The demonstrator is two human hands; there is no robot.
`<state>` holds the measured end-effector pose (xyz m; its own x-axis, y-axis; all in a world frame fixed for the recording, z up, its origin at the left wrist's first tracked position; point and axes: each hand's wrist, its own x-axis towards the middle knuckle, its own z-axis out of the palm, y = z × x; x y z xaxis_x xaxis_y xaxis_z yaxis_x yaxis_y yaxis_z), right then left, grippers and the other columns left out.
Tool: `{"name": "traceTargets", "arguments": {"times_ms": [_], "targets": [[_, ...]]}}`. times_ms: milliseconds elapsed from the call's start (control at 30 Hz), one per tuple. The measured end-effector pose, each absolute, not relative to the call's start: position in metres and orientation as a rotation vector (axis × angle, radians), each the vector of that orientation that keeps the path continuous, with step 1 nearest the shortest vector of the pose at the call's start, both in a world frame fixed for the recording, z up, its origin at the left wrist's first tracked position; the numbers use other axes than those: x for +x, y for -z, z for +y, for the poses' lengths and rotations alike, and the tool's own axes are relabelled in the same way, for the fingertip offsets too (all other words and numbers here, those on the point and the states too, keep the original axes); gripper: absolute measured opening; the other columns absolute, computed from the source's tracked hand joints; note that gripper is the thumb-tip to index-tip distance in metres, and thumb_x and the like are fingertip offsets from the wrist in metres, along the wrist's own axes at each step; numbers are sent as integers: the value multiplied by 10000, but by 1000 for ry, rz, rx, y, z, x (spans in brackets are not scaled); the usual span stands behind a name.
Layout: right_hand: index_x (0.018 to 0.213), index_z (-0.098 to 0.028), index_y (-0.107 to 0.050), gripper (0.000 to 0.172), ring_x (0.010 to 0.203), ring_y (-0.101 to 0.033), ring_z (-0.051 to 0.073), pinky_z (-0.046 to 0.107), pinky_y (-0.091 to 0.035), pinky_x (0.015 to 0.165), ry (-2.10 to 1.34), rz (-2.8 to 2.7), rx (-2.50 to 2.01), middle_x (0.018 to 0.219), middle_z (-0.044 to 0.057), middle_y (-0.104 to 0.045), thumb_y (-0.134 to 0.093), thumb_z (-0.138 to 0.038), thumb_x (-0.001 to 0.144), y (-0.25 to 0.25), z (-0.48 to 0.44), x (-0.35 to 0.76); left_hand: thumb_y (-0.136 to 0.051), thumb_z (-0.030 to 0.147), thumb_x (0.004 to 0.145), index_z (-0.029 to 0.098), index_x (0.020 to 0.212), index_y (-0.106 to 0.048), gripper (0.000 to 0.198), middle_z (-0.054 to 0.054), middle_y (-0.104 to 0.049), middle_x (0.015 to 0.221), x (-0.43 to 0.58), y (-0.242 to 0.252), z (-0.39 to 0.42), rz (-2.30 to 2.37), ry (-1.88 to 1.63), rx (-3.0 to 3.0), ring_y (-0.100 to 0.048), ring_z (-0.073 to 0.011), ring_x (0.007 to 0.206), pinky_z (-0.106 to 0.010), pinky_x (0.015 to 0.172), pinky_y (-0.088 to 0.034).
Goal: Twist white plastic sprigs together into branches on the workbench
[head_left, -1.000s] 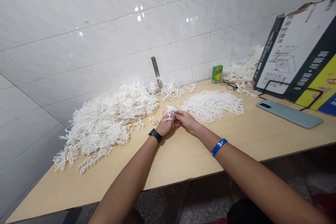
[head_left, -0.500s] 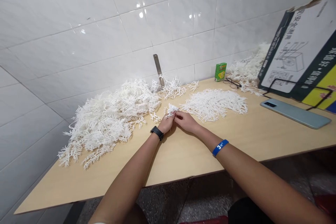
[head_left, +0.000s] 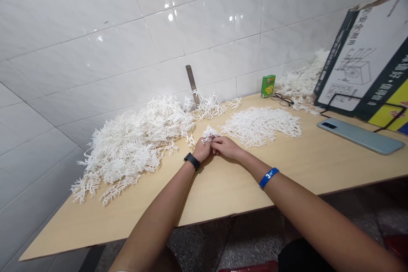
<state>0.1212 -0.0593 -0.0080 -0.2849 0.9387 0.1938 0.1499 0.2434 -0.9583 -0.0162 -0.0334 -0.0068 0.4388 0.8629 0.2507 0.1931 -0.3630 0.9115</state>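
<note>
My left hand, with a black watch at its wrist, is closed on a small bunch of white branched plastic pieces. My right hand meets it with the fingers pinched at the bunch's lower end; what those fingertips hold is hidden. A large tangled heap of white branched pieces lies to the left of my hands. To the right, a flatter pile of white pieces is spread out. One loose branched piece rests just beyond my left hand.
A metal strip leans on the tiled wall behind a smaller white clump. Toward the right are a green box, eyeglasses, more white pieces, a phone, a black wire stand and a large carton.
Both hands stay together at nearly the same spot, with the right fingers slightly shifted and curled more against the left hand. The view has moved very slightly.
</note>
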Motion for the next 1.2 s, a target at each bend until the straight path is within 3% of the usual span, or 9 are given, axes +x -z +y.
{"name": "traceTargets", "arguments": {"times_ms": [267,400,533,600,667,767,933,1200], "targets": [[502,-172,-549,254,477,-498,107,239,-409,504,-1347,-1531,-912,511,21,-568,-516,-286,727,2,-62,124,-476,559,881,173,657,-566,455,-23,-604,507,-15,15,-28,863,-961,1574,-606,-153,527,-296,625,-504],[457,-190,-460,324,508,-448,107,249,-379,535,-1225,-1490,-833,504,3,-490,-502,-306,757,-2,-66,125,-453,556,907,128,851,-613,460,-103,-710,753,-24,7,-20,863,-1062,1189,-683,-179,690,-347,756,-546],[542,-201,-471,349,533,-431,131,270,-369,551,-900,-1412,-1048,538,-3,-464,-449,-385,837,3,-60,129,-405,510,942,102,961,-634,468,-185,-712,1030,-31,-1,-17,822,-1053,1015,-693,-217,938,-375,933,-514],[646,-197,-541,314,620,-489,164,294,-398,618,-622,-1357,-1215,630,24,-532,-413,-374,872,7,-55,135,-394,502,946,107,1017,-634,468,-189,-684,1140,-31,-2,-18,807,-1042,1002,-679,-235,1001,-398,963,-501],[847,-183,-615,232,810,-548,212,335,-420,748,-352,-1303,-1347,857,84,-610,-408,-284,870,10,-51,143,-378,495,951,117,1050,-632,466,-181,-655,1214,-30,-3,-20,806,-1034,1009,-664,-243,1047,-407,973,-495],[1131,-159,-591,350,1037,-523,266,386,-394,886,-133,-1252,-1455,1153,158,-564,-423,-160,824,11,-50,150,-354,499,955,132,1095,-623,476,-168,-611,1294,-29,-4,-21,803,-1035,1039,-645,-240,1088,-394,962,-496],[947,-200,-649,222,830,-556,210,326,-420,780,-243,-1488,-1222,902,80,-632,-438,-226,884,4,-63,138,-392,522,934,144,1196,-590,500,-156,-633,1262,-26,-4,-23,788,-1043,1145,-654,-227,1054,-365,941,-491],[935,-208,-683,181,737,-553,170,278,-392,689,-595,-1696,-1028,827,32,-669,-584,-285,806,4,-64,122,-449,533,911,154,1134,-652,484,-111,-708,1077,-16,15,-21,810,-1000,1369,-634,-234,1072,-372,1001,-447]]}}
